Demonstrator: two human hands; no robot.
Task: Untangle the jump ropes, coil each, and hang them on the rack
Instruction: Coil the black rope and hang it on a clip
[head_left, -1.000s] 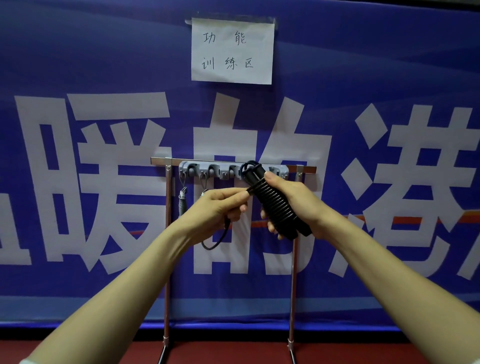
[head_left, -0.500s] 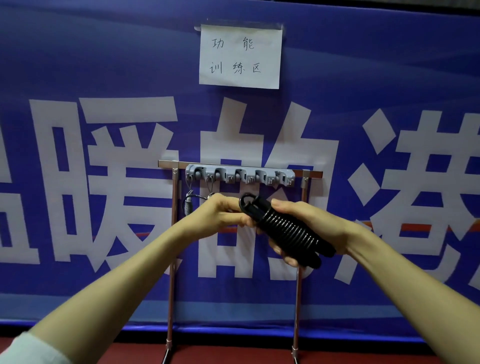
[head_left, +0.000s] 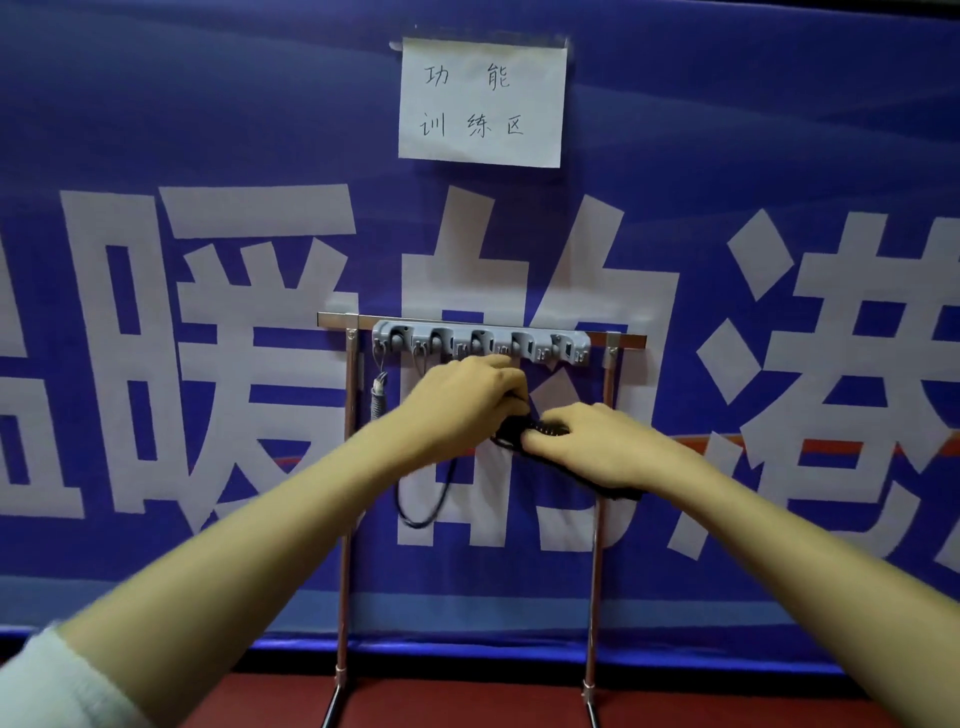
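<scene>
A grey hook strip (head_left: 483, 342) sits on the top bar of a metal rack (head_left: 607, 415) in front of a blue banner. My right hand (head_left: 587, 447) grips a black coiled jump rope (head_left: 519, 434) just below the hooks, most of the bundle hidden under the fingers. My left hand (head_left: 467, 400) pinches the rope's upper end right beside it, under the middle hooks. A loose black loop of rope (head_left: 423, 504) hangs down beneath my left hand. A grey-handled rope (head_left: 378, 397) hangs from the leftmost hook.
The rack's two thin legs (head_left: 343, 571) run down to a red floor (head_left: 467, 701). A white paper sign (head_left: 482, 104) is taped on the banner above. The hooks to the right on the strip carry nothing.
Both hands have moved forward toward the rack and turned palm down over the rope bundle. The black coil, earlier plainly seen in my right hand, is now mostly covered. A loose loop now hangs below.
</scene>
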